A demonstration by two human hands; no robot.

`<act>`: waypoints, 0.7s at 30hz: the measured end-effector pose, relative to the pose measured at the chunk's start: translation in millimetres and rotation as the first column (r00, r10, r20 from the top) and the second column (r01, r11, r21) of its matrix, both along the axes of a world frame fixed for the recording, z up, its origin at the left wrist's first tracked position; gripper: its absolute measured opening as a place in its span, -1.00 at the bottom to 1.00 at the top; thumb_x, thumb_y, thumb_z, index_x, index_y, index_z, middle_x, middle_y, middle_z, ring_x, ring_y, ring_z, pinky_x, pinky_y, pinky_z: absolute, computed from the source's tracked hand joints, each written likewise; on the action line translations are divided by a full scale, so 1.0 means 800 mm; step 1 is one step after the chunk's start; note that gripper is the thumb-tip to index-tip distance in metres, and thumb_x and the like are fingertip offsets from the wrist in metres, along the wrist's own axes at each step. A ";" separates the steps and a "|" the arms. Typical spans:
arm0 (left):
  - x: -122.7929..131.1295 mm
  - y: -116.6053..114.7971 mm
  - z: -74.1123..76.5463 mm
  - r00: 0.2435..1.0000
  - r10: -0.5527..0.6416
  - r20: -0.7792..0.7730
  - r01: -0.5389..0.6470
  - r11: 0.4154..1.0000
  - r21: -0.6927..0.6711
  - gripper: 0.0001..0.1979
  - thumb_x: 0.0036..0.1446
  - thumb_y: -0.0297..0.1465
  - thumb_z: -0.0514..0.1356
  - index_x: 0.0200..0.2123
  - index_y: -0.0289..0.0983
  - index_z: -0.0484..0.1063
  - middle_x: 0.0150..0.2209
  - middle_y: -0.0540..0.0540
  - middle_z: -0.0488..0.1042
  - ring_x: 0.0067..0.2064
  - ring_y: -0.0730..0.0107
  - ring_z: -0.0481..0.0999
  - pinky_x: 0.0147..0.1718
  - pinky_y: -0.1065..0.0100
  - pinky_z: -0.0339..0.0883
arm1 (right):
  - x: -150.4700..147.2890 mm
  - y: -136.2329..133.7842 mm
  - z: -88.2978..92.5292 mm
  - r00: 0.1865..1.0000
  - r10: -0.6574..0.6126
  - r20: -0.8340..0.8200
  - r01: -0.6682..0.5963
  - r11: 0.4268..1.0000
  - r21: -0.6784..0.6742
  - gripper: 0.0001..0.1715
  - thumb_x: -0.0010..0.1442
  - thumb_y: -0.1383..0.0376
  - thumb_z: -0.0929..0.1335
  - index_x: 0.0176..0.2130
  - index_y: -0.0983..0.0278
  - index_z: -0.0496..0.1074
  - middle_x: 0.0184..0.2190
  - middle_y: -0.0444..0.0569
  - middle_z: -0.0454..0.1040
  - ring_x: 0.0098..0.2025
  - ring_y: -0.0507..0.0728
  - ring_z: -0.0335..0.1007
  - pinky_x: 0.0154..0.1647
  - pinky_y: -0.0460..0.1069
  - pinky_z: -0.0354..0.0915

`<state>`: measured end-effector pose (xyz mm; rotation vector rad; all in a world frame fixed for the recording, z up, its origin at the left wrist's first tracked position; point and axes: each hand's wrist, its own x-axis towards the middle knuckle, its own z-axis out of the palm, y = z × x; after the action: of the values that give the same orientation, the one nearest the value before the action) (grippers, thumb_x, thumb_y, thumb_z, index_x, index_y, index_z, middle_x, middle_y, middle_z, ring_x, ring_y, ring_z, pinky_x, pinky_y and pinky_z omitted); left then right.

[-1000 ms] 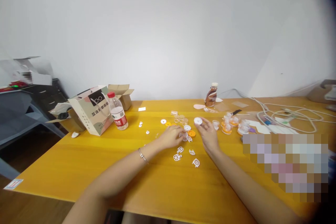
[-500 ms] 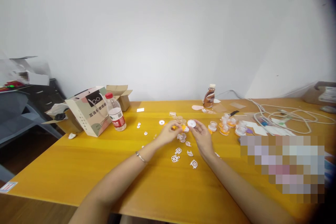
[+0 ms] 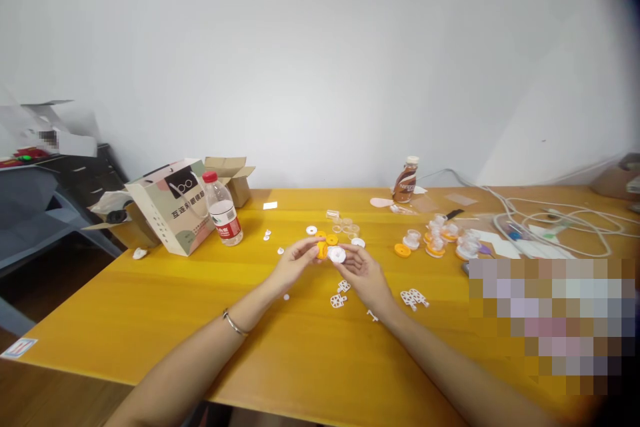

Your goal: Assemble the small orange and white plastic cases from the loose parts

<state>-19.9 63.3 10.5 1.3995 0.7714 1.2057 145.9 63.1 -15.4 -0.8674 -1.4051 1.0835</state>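
Observation:
Between finger and thumb, my left hand [image 3: 296,263] pinches an orange disc [image 3: 322,251] held up on edge. My right hand [image 3: 364,273] grips a white round disc [image 3: 337,254] right beside it; whether the two discs touch I cannot tell. Just behind the hands lie another orange disc [image 3: 331,239], a white disc [image 3: 358,242] and several clear plastic rings [image 3: 347,225]. A white ring [image 3: 311,230] rests to their left. Nearer me on the table are white spoked plastic pieces [image 3: 339,301], with more spoked pieces [image 3: 415,298] right of my right wrist.
Clear-and-orange assemblies [image 3: 436,240] cluster on the right, near white cables [image 3: 545,213]. A brown drink bottle [image 3: 405,180] stands at the back. On the left are a water bottle [image 3: 223,210], a paper bag [image 3: 173,217] and a cardboard box [image 3: 235,180]. The wooden table [image 3: 280,353] ends near me.
Both hands have come together toward the left, bringing the orange and white discs side by side. The view has shifted slightly.

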 end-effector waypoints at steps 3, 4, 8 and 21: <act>0.000 0.002 -0.005 0.989 0.053 -0.139 -0.042 0.996 0.081 -0.65 -0.02 -0.26 0.17 -0.15 -0.29 0.38 -0.15 -0.14 0.42 -0.26 0.40 0.41 -0.27 0.41 0.29 | 0.001 0.000 -0.001 0.998 -0.009 0.060 0.007 0.999 0.035 -0.61 -0.05 0.26 0.37 -0.18 0.26 0.27 -0.30 -0.02 0.45 -0.28 0.06 0.40 -0.18 0.00 0.32; 0.000 0.003 -0.008 0.981 0.075 -0.179 -0.056 0.992 0.109 -0.65 -0.02 -0.27 0.18 -0.15 -0.29 0.38 -0.17 -0.14 0.43 -0.30 0.43 0.42 -0.29 0.42 0.29 | 0.000 -0.001 -0.001 0.997 -0.013 0.080 0.010 0.999 0.045 -0.63 -0.05 0.26 0.36 -0.19 0.26 0.27 -0.30 -0.02 0.45 -0.29 0.06 0.40 -0.19 0.00 0.33; 0.002 0.000 -0.014 0.945 0.164 -0.283 -0.106 0.972 0.209 -0.67 -0.04 -0.29 0.20 -0.17 -0.29 0.40 -0.14 -0.15 0.39 -0.35 0.49 0.40 -0.33 0.45 0.28 | -0.002 -0.005 0.000 0.990 -0.021 0.140 0.011 0.997 0.075 -0.67 -0.02 0.28 0.34 -0.20 0.26 0.28 -0.33 -0.04 0.44 -0.31 0.05 0.41 -0.21 -0.01 0.34; 0.007 -0.003 -0.026 0.886 0.275 -0.374 -0.183 0.947 0.263 -0.68 -0.05 -0.30 0.20 -0.19 -0.30 0.40 -0.29 -0.12 0.47 -0.32 0.40 0.45 -0.27 0.38 0.32 | -0.003 -0.008 -0.013 0.976 0.043 0.215 -0.067 0.992 0.103 -0.64 0.00 0.36 0.29 -0.13 0.17 0.28 -0.25 -0.08 0.47 -0.20 0.08 0.42 -0.11 0.04 0.34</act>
<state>-14.3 60.5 -10.3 1.8180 1.1482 1.2227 143.6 56.3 -26.1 -0.8890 -1.6590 0.9668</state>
